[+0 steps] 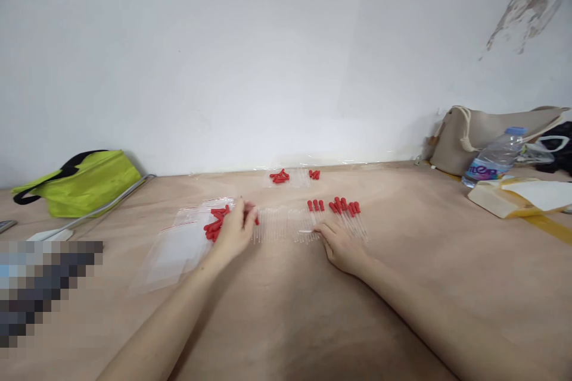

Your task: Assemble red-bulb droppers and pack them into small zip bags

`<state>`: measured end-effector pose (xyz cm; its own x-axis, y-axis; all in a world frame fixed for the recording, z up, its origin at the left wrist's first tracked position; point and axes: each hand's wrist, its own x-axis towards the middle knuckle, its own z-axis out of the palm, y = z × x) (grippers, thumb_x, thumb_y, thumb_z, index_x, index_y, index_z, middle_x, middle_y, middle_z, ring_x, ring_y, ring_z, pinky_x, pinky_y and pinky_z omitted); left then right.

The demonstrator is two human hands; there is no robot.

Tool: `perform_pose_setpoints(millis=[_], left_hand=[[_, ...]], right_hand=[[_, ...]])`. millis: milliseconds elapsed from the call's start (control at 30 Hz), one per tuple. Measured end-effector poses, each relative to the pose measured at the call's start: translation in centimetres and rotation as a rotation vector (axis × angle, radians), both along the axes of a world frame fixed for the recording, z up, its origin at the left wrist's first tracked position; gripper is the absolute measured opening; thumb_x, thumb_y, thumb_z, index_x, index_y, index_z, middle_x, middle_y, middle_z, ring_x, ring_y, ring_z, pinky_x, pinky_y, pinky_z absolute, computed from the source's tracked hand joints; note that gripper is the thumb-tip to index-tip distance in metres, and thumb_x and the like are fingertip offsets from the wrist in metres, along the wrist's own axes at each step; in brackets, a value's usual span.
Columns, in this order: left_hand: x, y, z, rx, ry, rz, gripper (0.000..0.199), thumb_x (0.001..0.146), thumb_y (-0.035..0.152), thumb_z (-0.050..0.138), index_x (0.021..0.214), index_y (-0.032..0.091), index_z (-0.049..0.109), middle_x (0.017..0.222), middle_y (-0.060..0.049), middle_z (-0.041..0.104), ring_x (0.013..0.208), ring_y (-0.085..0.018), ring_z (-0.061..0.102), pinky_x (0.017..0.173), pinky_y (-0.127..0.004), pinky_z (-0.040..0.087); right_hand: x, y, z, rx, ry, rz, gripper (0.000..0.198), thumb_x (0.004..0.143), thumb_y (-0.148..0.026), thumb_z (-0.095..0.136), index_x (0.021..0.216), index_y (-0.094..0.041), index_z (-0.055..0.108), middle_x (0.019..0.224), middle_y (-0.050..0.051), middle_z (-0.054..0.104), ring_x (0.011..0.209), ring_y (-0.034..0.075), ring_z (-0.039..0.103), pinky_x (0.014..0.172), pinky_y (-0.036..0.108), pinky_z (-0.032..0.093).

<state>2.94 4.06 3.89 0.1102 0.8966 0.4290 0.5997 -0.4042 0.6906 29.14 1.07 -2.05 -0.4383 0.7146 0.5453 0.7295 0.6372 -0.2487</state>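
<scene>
My left hand [238, 227] is closed above the left end of a row of thin clear glass dropper tubes [274, 224]. A red rubber bulb [257, 221] shows at its fingertips. Beside and partly behind that hand lies a pile of red rubber bulbs [213, 230] on clear zip bags [172, 253]. At the row's right end, my right hand [343, 248] pinches a glass tube [305, 231] lying crosswise, pointing left. Just beyond its fingers are a few tubes capped with red bulbs [315, 205]. More capped droppers [344, 206] lie to the right, partly hidden by this hand.
Near the wall, more red bulbs [279, 176] lie with clear tubes in plastic. A lime-green pouch [93, 181] and a grey cable [111, 203] are at left. At right stand a beige bag [451, 143], a water bottle [491, 161] and a taped white packet [504, 199].
</scene>
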Motion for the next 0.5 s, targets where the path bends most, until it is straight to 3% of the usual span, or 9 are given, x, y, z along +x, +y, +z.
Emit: perform_pose_setpoints(millis=[67,133,300,433,500], left_hand=[[1.7,-0.9,-1.5,-0.039,-0.053,-0.138,0.023,0.084,0.029,0.041,0.100,0.017,0.052,0.079,-0.003,0.060,0.069,-0.015,0.057,0.067,-0.029,0.045],[3.0,-1.7,-3.0,-0.136,-0.148,-0.205,0.021,0.084,0.028,0.041,0.091,0.016,0.056,0.075,-0.003,0.062,0.068,-0.014,0.058,0.068,-0.029,0.046],[4.0,-2.1,-5.3,-0.188,-0.279,-0.221,0.017,0.076,0.032,0.056,0.075,0.015,0.053,0.068,-0.001,0.060,0.065,-0.014,0.058,0.061,-0.025,0.047],[3.8,-2.0,-5.7,-0.196,-0.369,-0.290,0.022,0.078,0.029,0.055,0.093,0.016,0.047,0.075,-0.001,0.060,0.064,-0.013,0.061,0.062,-0.027,0.050],[3.7,-2.0,-5.6,-0.169,-0.314,-0.305,0.027,0.082,0.028,0.051,0.105,0.017,0.046,0.084,-0.004,0.062,0.071,-0.014,0.063,0.068,-0.030,0.051]], right_hand=[[-0.2,-0.3,0.0,-0.008,-0.029,0.024,0.030,0.077,-0.003,0.037,0.099,-0.016,0.051,0.089,0.008,0.057,0.085,0.019,0.051,0.075,0.032,0.041],[-0.3,-0.5,0.0,-0.009,-0.037,0.038,0.027,0.079,-0.005,0.037,0.100,-0.015,0.051,0.089,0.008,0.057,0.085,0.019,0.051,0.074,0.032,0.041],[-0.6,-0.7,0.3,-0.013,-0.018,0.045,0.026,0.086,-0.014,0.034,0.106,-0.016,0.050,0.087,0.008,0.058,0.082,0.017,0.053,0.070,0.029,0.042],[-0.8,-0.5,0.4,0.005,-0.020,0.015,0.024,0.089,-0.020,0.033,0.102,-0.017,0.053,0.085,0.007,0.061,0.078,0.016,0.055,0.069,0.028,0.039],[-0.8,-0.5,0.3,0.019,-0.029,0.006,0.024,0.089,-0.020,0.034,0.100,-0.017,0.055,0.085,0.007,0.062,0.076,0.015,0.056,0.069,0.028,0.037]])
